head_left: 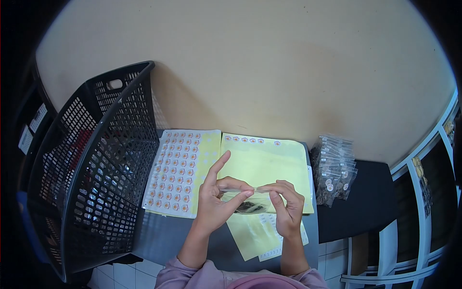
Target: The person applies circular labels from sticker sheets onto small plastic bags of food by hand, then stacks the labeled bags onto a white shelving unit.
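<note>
Between my two hands is a small clear plastic bag (250,206) with something dark inside; its contents are too small to name. My left hand (216,195) pinches the bag's top edge between thumb and a bent finger, with the index finger pointing up. On the other side, my right hand (287,204) grips the same edge between thumb and fingers. Both hands hover above a yellow sticker backing sheet (264,164) that has a row of round stickers along its top. Left of it lies a sheet of round stickers (173,173), many still on it.
A tall black plastic basket (103,130) stands at the left, with packed bags showing through its mesh. Stacked filled clear bags (332,168) lie at the right by a black surface (361,202). Smaller label sheets (255,236) lie near the table's front. A white rack (423,192) stands far right.
</note>
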`<action>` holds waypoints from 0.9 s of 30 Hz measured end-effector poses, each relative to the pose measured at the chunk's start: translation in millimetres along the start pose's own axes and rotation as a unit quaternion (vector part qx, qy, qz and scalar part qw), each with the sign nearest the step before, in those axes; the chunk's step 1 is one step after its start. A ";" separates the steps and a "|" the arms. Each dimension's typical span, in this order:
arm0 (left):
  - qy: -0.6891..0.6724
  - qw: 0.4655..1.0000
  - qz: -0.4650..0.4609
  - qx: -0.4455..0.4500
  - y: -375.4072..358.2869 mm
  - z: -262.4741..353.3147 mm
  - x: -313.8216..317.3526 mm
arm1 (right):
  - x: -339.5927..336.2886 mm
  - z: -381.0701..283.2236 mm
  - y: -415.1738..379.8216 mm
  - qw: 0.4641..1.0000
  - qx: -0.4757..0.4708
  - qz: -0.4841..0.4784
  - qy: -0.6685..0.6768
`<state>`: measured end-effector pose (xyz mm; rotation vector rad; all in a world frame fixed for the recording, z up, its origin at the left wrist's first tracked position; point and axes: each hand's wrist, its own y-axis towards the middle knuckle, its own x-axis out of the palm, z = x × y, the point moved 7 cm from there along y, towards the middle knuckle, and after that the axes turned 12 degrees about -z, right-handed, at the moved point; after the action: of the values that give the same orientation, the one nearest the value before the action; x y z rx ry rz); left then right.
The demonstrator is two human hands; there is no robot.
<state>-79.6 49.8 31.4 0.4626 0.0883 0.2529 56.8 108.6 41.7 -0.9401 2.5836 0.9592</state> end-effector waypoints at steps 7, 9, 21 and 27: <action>-0.004 0.999 0.036 0.015 1.5 1.7 -19.4 | -14.1 14.7 -5.0 0.978 0.038 0.066 0.194; -0.007 0.999 0.044 0.031 1.1 3.7 -20.8 | -12.8 14.0 -4.4 0.980 0.027 0.064 0.187; 0.107 0.993 0.025 0.046 -2.5 2.1 -5.2 | -1.2 -18.3 2.2 0.964 -0.039 0.039 -0.260; 0.146 0.986 -0.013 0.076 -3.7 -0.7 5.4 | 5.9 -17.2 2.2 0.955 -0.034 0.036 -0.293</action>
<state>-73.7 48.3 28.9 0.5742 0.4018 0.2875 51.0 95.8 53.4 -0.4744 2.0995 1.1439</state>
